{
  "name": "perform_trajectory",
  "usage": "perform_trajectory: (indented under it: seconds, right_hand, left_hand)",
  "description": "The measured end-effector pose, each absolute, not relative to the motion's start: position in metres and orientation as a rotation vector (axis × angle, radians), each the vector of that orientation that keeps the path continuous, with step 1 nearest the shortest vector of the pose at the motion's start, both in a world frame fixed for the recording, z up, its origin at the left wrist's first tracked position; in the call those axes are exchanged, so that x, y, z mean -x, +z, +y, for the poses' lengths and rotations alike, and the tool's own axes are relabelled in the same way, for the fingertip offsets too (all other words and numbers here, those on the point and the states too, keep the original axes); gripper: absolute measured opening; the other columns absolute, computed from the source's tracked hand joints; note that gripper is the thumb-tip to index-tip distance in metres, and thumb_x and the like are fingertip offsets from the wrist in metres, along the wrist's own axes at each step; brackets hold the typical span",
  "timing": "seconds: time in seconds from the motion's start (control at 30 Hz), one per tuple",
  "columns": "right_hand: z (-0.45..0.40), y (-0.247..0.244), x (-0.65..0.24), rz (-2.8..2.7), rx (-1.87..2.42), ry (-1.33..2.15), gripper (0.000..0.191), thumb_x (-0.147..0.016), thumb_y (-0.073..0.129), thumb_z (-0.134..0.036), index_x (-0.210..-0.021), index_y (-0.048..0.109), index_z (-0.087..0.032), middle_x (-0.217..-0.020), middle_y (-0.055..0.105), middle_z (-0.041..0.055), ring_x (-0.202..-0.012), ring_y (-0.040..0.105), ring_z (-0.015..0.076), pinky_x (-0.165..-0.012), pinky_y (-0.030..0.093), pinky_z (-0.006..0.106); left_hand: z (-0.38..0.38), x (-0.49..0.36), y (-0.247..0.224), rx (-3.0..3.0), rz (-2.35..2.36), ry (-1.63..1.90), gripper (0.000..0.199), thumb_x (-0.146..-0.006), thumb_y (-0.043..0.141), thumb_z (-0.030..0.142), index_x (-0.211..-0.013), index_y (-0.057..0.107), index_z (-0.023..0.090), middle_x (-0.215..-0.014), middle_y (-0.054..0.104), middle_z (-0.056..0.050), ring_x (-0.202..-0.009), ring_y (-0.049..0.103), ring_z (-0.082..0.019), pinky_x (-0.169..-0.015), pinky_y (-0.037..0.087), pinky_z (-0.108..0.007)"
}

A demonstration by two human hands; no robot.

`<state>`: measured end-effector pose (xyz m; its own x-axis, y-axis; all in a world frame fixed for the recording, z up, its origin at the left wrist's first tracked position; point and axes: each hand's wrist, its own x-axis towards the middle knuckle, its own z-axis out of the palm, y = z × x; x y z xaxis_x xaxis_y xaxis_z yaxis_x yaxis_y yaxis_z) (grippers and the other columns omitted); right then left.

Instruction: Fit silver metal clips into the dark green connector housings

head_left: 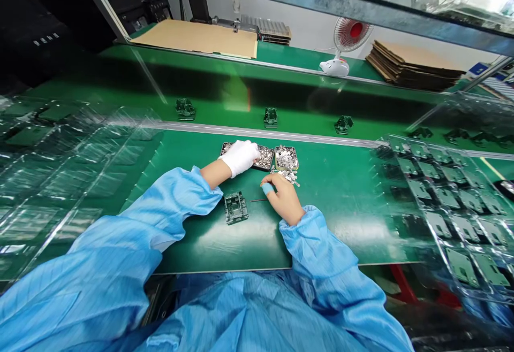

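My left hand (241,158), in a white glove, reaches over a dark tray of small metal parts (265,158); its fingers are bent down at the parts, and what they pinch is too small to make out. My right hand (284,199), with a blue cover on one finger, is closed around a thin tool (257,200) whose shaft points left. A dark green assembly with a square frame (236,207) lies on the green table between my forearms. Beside the dark tray stands another tray (286,158) with silvery pieces, and more pieces (288,176) lie loose in front of it.
Clear plastic trays (445,202) with green parts stand at the right; more trays (52,181) are at the left. Several similar assemblies (270,117) sit beyond a metal strip (241,131). Farther back are a fan (349,36) and stacked cardboard (413,66).
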<state>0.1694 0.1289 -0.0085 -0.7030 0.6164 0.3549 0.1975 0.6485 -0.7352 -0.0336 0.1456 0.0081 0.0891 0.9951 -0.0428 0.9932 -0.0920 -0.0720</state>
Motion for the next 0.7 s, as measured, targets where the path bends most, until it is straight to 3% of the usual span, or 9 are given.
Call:
perform_trajectory:
  seconds: [0.13, 0.33, 0.7]
  right_hand:
    - [0.129, -0.009, -0.169, -2.262, 0.624, 0.910, 0.012, -0.085, 0.046, -0.018, -0.085, 0.058, -0.019, -0.087, 0.062, 0.0051, -0.083, 0.057, 0.0180, -0.076, 0.044, 0.030]
    - [0.129, -0.010, -0.169, -2.274, 0.614, 0.904, 0.013, -0.086, 0.046, -0.017, -0.085, 0.058, -0.019, -0.087, 0.062, 0.0048, -0.082, 0.057, 0.0176, -0.075, 0.044, 0.029]
    - [0.129, -0.008, -0.169, -2.255, 0.626, 0.925, 0.013, -0.086, 0.045, -0.018, -0.086, 0.058, -0.020, -0.087, 0.062, 0.0045, -0.082, 0.057, 0.0173, -0.075, 0.044, 0.029]
  left_hand:
    - [0.146, 0.031, 0.006, 2.283, -2.124, 0.116, 0.021, -0.078, 0.048, 0.013, -0.082, 0.068, 0.009, -0.090, 0.063, -0.019, -0.088, 0.060, -0.030, -0.071, 0.042, -0.037]
    - [0.142, 0.029, 0.014, 2.207, -2.217, -0.011, 0.028, -0.086, 0.041, 0.021, -0.089, 0.067, 0.011, -0.091, 0.063, -0.018, -0.089, 0.060, -0.030, -0.073, 0.042, -0.037]
    - [0.137, 0.029, 0.019, 2.182, -2.411, -0.482, 0.028, -0.088, 0.038, 0.031, -0.083, 0.062, 0.016, -0.080, 0.064, -0.006, -0.074, 0.058, -0.019, -0.064, 0.040, -0.028]
